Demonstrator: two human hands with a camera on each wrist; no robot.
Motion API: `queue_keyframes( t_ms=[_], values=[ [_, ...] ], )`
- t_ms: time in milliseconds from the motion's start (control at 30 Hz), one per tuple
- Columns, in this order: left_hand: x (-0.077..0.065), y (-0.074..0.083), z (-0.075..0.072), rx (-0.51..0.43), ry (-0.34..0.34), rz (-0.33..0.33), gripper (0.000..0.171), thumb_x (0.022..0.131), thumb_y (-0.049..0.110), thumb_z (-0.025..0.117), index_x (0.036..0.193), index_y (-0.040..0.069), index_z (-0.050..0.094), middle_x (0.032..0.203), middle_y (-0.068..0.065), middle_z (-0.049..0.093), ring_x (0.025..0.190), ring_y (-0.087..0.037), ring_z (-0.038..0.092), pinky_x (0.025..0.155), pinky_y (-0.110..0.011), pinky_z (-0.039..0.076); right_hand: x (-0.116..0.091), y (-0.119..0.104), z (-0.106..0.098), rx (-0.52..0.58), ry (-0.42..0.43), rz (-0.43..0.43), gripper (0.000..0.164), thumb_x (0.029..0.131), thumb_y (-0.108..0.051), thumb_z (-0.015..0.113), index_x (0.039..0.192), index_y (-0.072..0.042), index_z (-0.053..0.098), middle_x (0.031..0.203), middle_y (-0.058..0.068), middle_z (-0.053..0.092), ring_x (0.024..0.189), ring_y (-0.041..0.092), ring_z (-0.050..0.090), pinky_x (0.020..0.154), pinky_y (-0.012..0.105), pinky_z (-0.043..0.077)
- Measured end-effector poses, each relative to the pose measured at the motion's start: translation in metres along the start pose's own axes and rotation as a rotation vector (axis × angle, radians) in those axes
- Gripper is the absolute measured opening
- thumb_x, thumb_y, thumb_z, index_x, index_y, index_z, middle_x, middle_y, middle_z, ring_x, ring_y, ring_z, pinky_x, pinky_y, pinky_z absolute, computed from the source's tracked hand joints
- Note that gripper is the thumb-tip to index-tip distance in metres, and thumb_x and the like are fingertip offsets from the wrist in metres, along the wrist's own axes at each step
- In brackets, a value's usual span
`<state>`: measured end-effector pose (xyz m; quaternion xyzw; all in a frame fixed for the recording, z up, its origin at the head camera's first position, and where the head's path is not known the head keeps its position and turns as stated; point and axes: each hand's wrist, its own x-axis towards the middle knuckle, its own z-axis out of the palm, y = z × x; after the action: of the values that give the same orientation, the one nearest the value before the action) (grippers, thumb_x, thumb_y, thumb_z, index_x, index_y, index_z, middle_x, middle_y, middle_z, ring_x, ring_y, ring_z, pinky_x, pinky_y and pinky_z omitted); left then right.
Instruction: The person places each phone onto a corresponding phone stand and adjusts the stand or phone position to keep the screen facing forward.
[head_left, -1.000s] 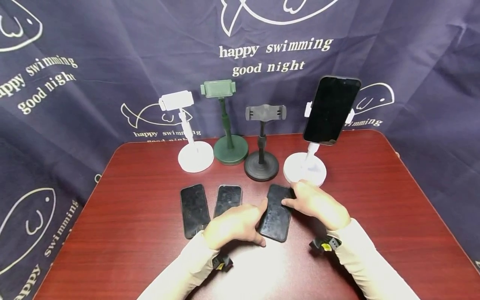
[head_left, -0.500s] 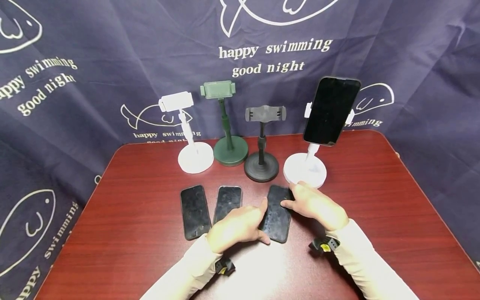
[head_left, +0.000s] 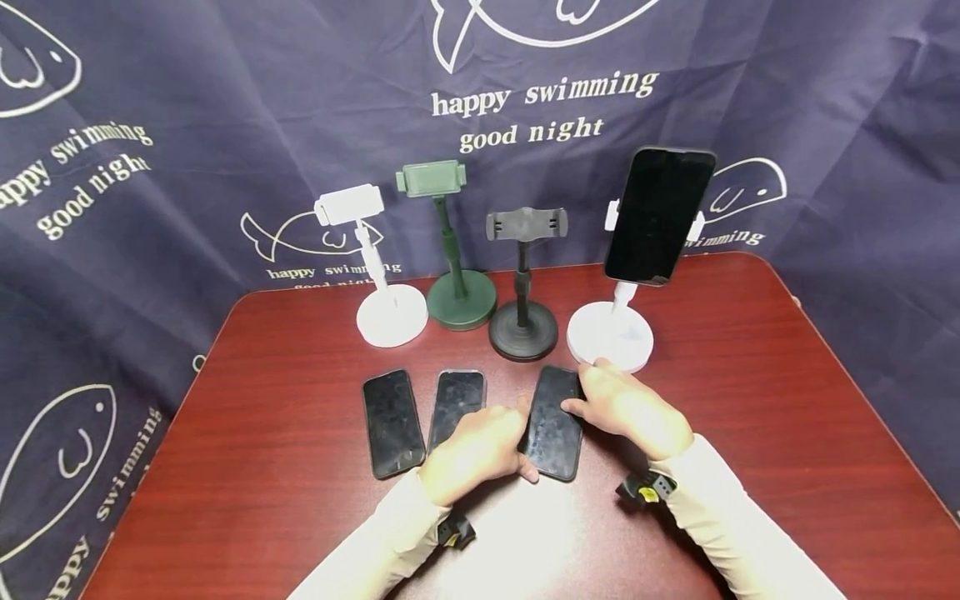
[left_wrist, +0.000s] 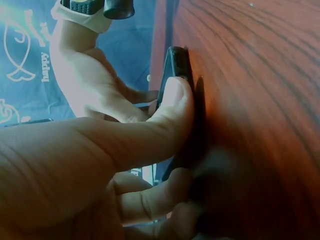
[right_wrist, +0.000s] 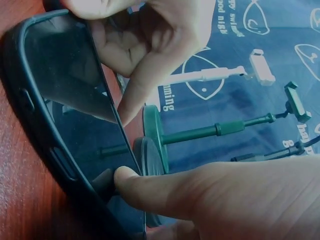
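A black-cased smartphone (head_left: pixel 557 437) lies screen up on the table, the rightmost of the row, between both hands. My left hand (head_left: pixel 474 448) holds its lower left part, thumb at the near end and a finger along the left edge. My right hand (head_left: pixel 633 410) grips the far right side; its thumb (right_wrist: pixel 132 181) lies over the screen and the other fingers are mostly hidden. In the left wrist view, the left thumb (left_wrist: pixel 172 102) presses the end of the phone close to the tabletop. The dark screen (right_wrist: pixel 65 55) faces the right wrist camera.
Two more smartphones lie to the left, one at the far left (head_left: pixel 393 425) and one partly behind my left hand (head_left: pixel 456 396). Behind stand a white phone stand (head_left: pixel 392 317), a green one (head_left: pixel 461 302), a black one (head_left: pixel 522 335) and a white one (head_left: pixel 609 337) carrying a phone (head_left: pixel 660 217).
My left hand has shifted slightly right, its thumb further onto the phone's near end. My right hand stays almost in place. The head view has tilted slightly.
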<state>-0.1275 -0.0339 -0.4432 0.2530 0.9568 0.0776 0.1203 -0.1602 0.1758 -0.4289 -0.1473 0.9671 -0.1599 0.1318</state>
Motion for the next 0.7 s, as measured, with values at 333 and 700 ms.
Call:
queue_keyframes(
  t_ms=[333, 700],
  values=[
    [-0.003, 0.0, 0.001, -0.035, -0.034, -0.066, 0.094, 0.054, 0.051, 0.099, 0.13, 0.011, 0.062, 0.101, -0.01, 0.075, 0.091, -0.026, 0.075, 0.067, -0.042, 0.059, -0.009, -0.014, -0.004, 0.066, 0.052, 0.01, 0.047, 0.092, -0.029, 0.077, 0.111, 0.009, 0.057, 0.096, 0.017, 0.058, 0.094, 0.033, 0.061, 0.087, 0.049, 0.053],
    [-0.001, 0.004, -0.003, -0.023, 0.001, -0.096, 0.106, 0.047, 0.048, 0.101, 0.137, 0.01, 0.06, 0.1, -0.012, 0.075, 0.087, -0.027, 0.075, 0.062, -0.04, 0.057, -0.009, -0.013, -0.014, 0.311, 0.083, 0.025, 0.045, 0.094, -0.027, 0.074, 0.113, 0.002, 0.046, 0.091, 0.015, 0.063, 0.086, 0.027, 0.065, 0.081, 0.044, 0.052]
  ],
)
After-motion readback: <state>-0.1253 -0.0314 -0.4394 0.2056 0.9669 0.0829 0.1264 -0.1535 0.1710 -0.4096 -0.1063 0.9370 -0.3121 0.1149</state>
